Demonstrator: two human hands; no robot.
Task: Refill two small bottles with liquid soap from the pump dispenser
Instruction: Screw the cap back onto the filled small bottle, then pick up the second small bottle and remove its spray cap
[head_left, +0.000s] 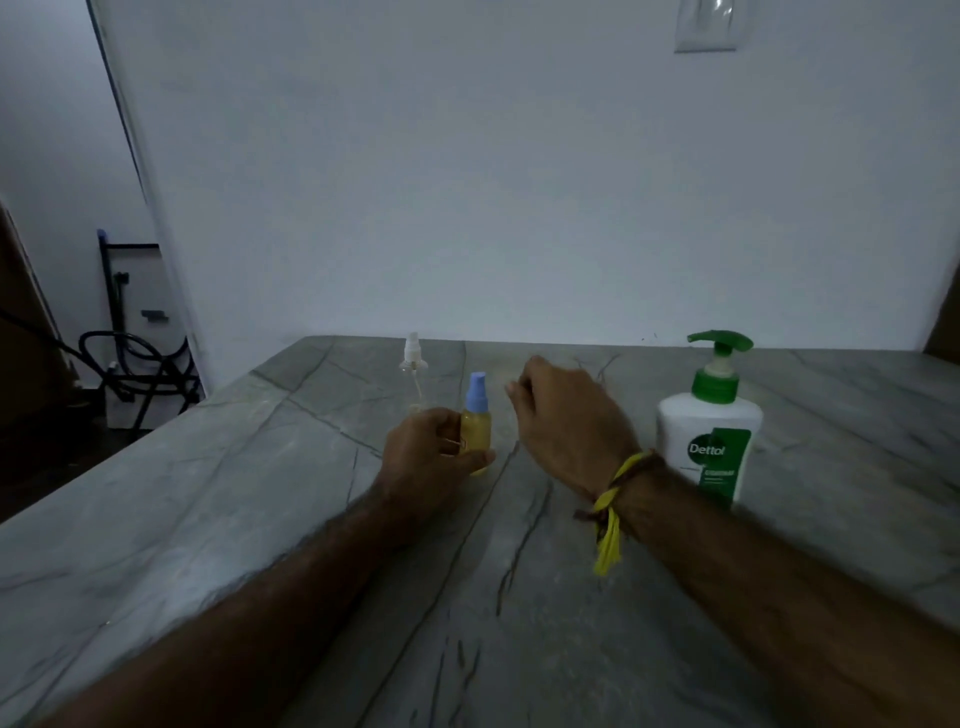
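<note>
We gripped the yellow bottle (475, 434) in our left hand (436, 457), our right hand (566, 410) loosely curled and empty above the counter (208, 519), and judged that unscrewing its cap (477, 397) carelessly might tip it.

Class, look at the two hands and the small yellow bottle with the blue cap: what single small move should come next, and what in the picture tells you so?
Probably the right hand should take hold of the blue spray cap and twist it off. The left hand already grips the yellow bottle upright on the counter, its cap is still on, and the right hand hovers beside it holding nothing.
</note>
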